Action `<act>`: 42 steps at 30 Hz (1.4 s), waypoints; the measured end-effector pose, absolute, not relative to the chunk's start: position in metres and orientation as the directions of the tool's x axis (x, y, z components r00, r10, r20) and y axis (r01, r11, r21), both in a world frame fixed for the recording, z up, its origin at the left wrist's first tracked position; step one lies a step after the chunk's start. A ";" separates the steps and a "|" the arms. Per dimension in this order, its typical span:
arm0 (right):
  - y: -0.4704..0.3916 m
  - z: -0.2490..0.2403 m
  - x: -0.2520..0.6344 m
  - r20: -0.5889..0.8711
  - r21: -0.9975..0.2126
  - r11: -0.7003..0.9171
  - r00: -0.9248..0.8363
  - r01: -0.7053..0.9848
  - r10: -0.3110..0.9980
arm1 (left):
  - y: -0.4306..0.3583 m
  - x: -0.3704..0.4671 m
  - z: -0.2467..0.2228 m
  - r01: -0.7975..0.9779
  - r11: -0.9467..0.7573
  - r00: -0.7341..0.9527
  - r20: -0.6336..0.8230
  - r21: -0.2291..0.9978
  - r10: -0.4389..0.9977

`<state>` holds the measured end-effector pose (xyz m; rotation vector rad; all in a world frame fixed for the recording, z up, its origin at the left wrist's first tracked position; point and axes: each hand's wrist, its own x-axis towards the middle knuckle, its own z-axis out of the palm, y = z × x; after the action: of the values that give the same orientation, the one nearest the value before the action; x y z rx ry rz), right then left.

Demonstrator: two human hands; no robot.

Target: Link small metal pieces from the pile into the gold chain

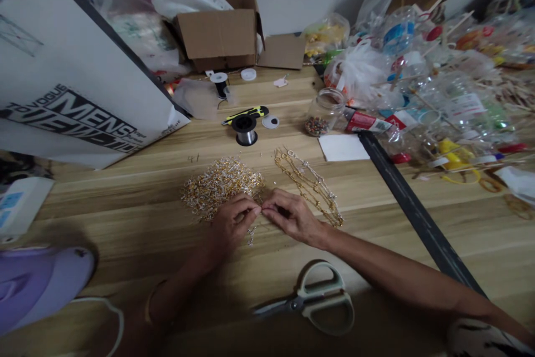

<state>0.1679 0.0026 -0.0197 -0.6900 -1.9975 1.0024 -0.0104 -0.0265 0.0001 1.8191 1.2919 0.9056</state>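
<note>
My left hand (234, 220) and my right hand (291, 213) meet fingertip to fingertip over the wooden table, both pinched closed. Whatever lies between the fingers is too small to make out. A short silvery beaded strand (251, 235) lies just below the left fingertips. Behind my left hand spreads a heap of small gold and silver beads (221, 181). To the right of it, beyond my right hand, several gold and silver beaded chains (309, 184) are laid out side by side. Scissors with pale handles (320, 296) rest nearer to me, blades pointing left.
A spool of silvery wire (246, 133), a yellow-black utility knife (246, 115) and a jar of beads (322, 115) stand behind. A purple iron (42, 282) is at left, a white box (75, 78) above it. Plastic bottles (451, 95) crowd the right side.
</note>
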 end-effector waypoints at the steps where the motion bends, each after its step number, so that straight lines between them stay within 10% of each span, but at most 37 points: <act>1: 0.003 -0.020 0.168 0.397 -0.835 0.537 -0.544 0.120 0.739 | -0.027 -0.010 0.000 0.450 -0.238 0.251 0.134 0.861 0.959; 21: 0.003 -0.015 0.169 0.214 -0.927 0.350 -0.576 0.135 0.789 | -0.021 -0.013 -0.004 0.356 -0.089 0.245 -0.001 0.930 0.970; 42: 0.006 -0.020 0.168 0.058 -0.988 0.135 -0.638 0.072 0.767 | -0.030 -0.009 -0.003 0.546 -0.569 0.289 0.499 0.615 0.817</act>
<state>0.1681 0.0057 -0.0201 -0.8060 -1.8384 1.5506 -0.0088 -0.0297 -0.0029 2.2372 1.2353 1.1656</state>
